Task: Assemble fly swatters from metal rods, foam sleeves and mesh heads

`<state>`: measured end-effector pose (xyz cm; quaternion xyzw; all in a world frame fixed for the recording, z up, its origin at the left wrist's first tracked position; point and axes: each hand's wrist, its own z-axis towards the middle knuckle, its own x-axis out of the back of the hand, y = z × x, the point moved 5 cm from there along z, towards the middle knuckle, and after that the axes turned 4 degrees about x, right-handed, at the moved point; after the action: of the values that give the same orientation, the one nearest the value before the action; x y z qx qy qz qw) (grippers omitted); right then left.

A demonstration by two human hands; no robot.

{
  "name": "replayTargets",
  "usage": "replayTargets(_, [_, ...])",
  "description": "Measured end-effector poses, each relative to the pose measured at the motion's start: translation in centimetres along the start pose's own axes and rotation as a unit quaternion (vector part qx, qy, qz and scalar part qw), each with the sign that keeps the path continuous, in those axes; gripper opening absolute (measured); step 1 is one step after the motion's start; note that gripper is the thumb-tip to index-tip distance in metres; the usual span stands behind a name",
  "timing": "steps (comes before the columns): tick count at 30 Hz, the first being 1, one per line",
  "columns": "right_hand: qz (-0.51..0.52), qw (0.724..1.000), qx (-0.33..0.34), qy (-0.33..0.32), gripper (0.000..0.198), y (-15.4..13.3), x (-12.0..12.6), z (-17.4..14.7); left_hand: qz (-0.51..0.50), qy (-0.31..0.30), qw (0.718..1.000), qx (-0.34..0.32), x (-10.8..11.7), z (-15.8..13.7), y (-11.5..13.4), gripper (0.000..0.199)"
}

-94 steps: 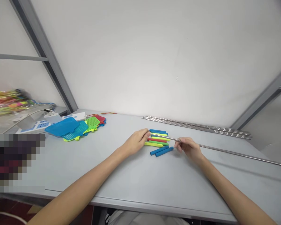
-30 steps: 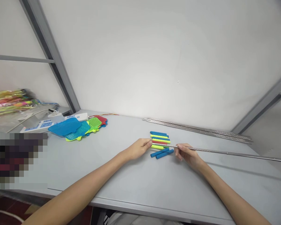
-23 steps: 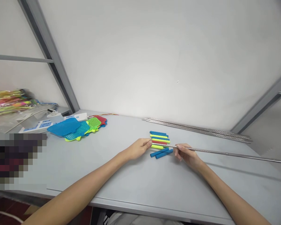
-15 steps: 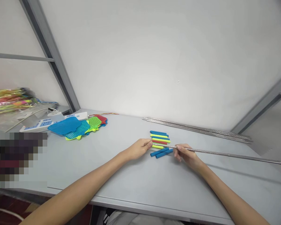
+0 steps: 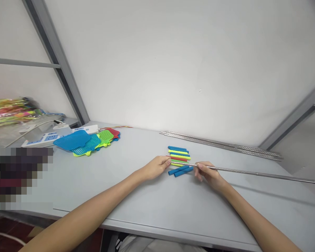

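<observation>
A long, thin telescopic metal rod (image 5: 236, 170) stretches between my hands and runs out past the right edge of the view. My left hand (image 5: 157, 167) pinches its left end between thumb and fingers. Farther along, my right hand (image 5: 206, 170) grips the rod with thumb and fingertips. Under and behind the rod lie several coloured handle tubes: blue tubes (image 5: 177, 149), yellow-green ones (image 5: 182, 157) and a red tube (image 5: 179, 159). Two more blue tubes (image 5: 179, 170) lie on the near side of the rod. What my left fingertips cover is hidden.
Several metal rods (image 5: 220, 144) lie along the wall at the back right. Fly-swatter heads (image 5: 75, 141) in blue, green and red are piled at left beside a white power strip (image 5: 39, 140). Bagged goods (image 5: 12, 112) sit farther left. The grey table's front edge (image 5: 157, 228) is near me.
Both hands keep their hold on the rod in nearly the same place. The view has shifted very slightly.
</observation>
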<state>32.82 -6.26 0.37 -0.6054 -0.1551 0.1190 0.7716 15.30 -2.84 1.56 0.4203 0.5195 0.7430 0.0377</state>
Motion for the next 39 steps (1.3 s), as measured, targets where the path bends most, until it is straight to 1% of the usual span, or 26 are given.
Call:
replayTargets(11, [0.011, 1.0, -0.011, -0.011, 0.035, 0.4, -0.5, -0.1, -0.009, 0.004, 1.0, 0.015, -0.1, 0.0, -0.3, 0.037])
replayTargets(17, [0.006, 0.999, -0.019, -0.025, 0.035, 0.7, -0.6, -0.2, 0.01, -0.012, 1.0, 0.022, -0.3, -0.1, -0.6, 0.037])
replayTargets(23, [0.014, 1.0, -0.02, -0.02, 0.034, -0.2, -0.3, 0.1, 0.016, -0.007, 1.0, -0.003, 0.0, -0.1, 0.3, 0.036])
replayTargets(28, [0.016, 1.0, -0.026, -0.006, 0.032, -0.7, 0.2, 0.4, 0.073, 0.008, 0.997, -0.014, 0.7, -0.4, 1.5, 0.037])
replayTargets(31, [0.02, 0.999, -0.03, 0.001, 0.031, -0.6, 0.2, 0.5, 0.099, 0.038, 0.994, -0.026, 1.3, -0.5, 2.2, 0.036])
replayTargets(33, [0.021, 0.999, -0.031, 0.002, 0.032, -0.6, 0.1, 0.5, 0.121, 0.066, 0.989, -0.047, 1.6, -0.6, 2.8, 0.033])
replayTargets(37, [0.012, 0.999, -0.035, -0.007, 0.032, -0.9, -0.4, 0.5, 0.215, 0.112, 0.964, -0.111, 1.5, -0.7, 3.9, 0.027])
replayTargets(39, [0.009, 0.999, -0.041, -0.012, 0.032, -0.8, -0.8, 0.5, 0.254, 0.105, 0.952, -0.133, 0.8, -0.8, 4.3, 0.027])
